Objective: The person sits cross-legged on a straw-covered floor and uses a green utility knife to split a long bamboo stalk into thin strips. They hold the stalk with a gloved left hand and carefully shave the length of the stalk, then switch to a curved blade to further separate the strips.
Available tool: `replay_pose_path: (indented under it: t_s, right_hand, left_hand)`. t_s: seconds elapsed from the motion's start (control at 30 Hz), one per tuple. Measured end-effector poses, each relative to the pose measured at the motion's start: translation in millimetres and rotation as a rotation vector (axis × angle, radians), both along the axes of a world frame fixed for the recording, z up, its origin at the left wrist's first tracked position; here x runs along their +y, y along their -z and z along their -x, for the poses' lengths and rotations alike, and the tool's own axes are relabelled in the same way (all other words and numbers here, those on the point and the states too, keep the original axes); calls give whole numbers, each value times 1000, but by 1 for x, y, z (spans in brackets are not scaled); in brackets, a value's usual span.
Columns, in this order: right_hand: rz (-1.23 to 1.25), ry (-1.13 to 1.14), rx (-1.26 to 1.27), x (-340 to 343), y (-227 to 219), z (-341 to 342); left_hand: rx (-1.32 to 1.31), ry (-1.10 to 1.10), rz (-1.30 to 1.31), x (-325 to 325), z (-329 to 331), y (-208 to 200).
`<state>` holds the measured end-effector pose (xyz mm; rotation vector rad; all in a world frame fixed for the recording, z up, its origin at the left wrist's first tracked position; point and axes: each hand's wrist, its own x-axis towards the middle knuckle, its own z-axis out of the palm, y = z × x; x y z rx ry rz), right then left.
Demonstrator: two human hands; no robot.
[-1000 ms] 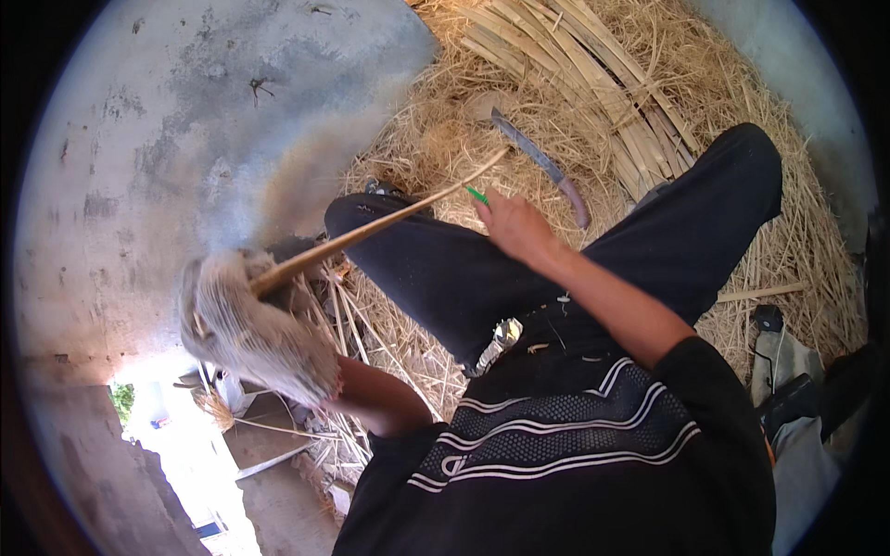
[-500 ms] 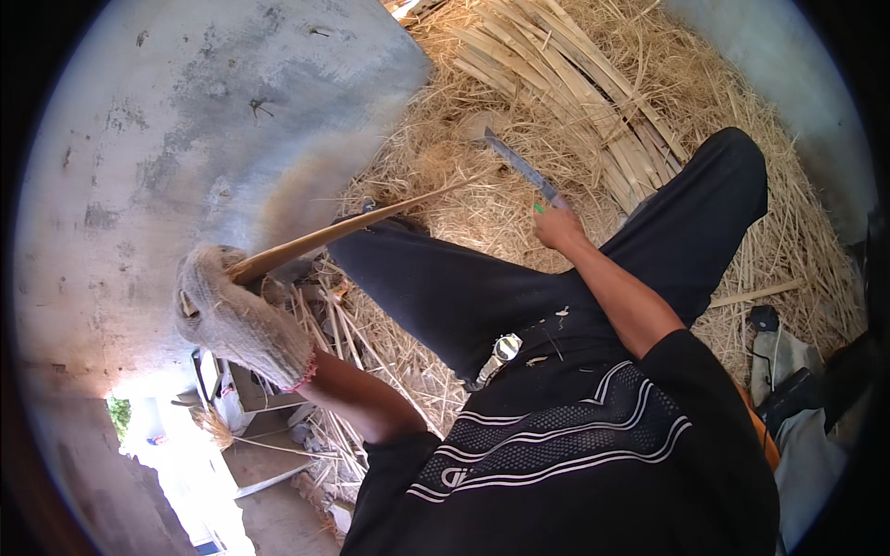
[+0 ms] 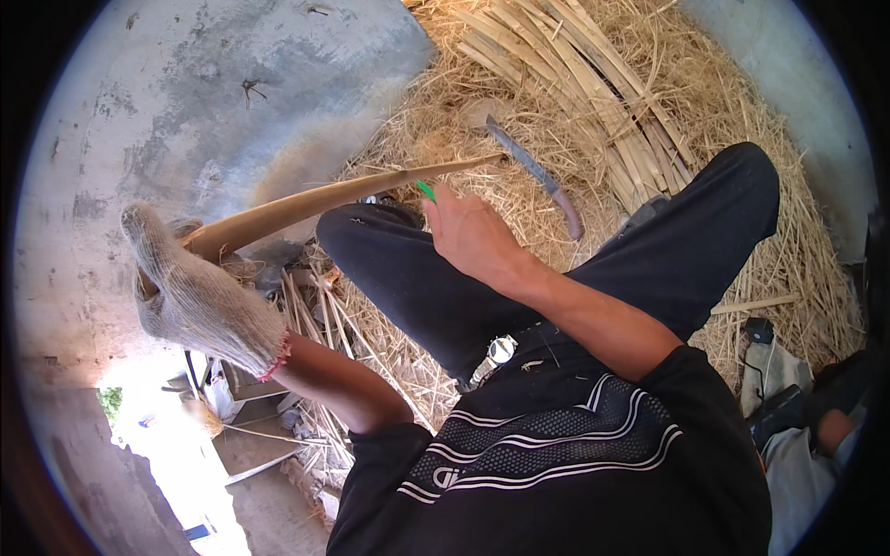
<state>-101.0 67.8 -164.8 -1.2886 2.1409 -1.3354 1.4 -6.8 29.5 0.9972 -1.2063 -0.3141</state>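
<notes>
My left hand (image 3: 199, 296), in a knitted pale work glove, is closed around the thick end of a long split bamboo piece (image 3: 306, 201). The bamboo slants up to the right, its thin end over the straw. My bare right hand (image 3: 477, 236) is just below the bamboo's thinner part, fingers curled together. A small green thing (image 3: 425, 190) shows at its fingertips; what it is I cannot make out. Whether these fingers touch the bamboo is unclear. A long-bladed knife (image 3: 528, 167) with a brown handle lies on the straw beyond my right hand.
Several long bamboo strips (image 3: 593, 93) lie bundled on the loose straw (image 3: 765, 213) at the far right. A grey wall (image 3: 278, 83) rises on the left. My crossed legs (image 3: 389, 287) fill the middle. Part of another person (image 3: 830, 431) shows at lower right.
My right hand has let go of the knife and moved left toward the bamboo. My left hand has shifted left and slightly down, holding the bamboo. The knife now lies on the straw.
</notes>
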Motion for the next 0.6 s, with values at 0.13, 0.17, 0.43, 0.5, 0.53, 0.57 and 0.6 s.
replay_pose_path:
  t_s: [0.13, 0.17, 0.43, 0.5, 0.53, 0.57, 0.6]
  right_hand:
    - [-42, 26, 142, -21, 57, 5]
    - [-136, 47, 61, -16, 75, 11]
    - [-12, 6, 13, 0, 40, 12]
    - [-56, 16, -14, -12, 36, 20]
    - [41, 50, 52, -17, 32, 15]
    - [2, 45, 31, -18, 28, 12]
    - [-37, 30, 6, -19, 18, 8]
  left_hand:
    - [-23, 35, 2, 2, 6, -1]
    - [-24, 24, -21, 7, 8, -2]
    - [-29, 2, 25, 10, 4, 1]
    - [-21, -7, 14, 10, 11, -1]
    - [-9, 6, 21, 2, 10, 0]
    - [3, 18, 29, -6, 11, -1]
    - [33, 21, 20, -14, 11, -3]
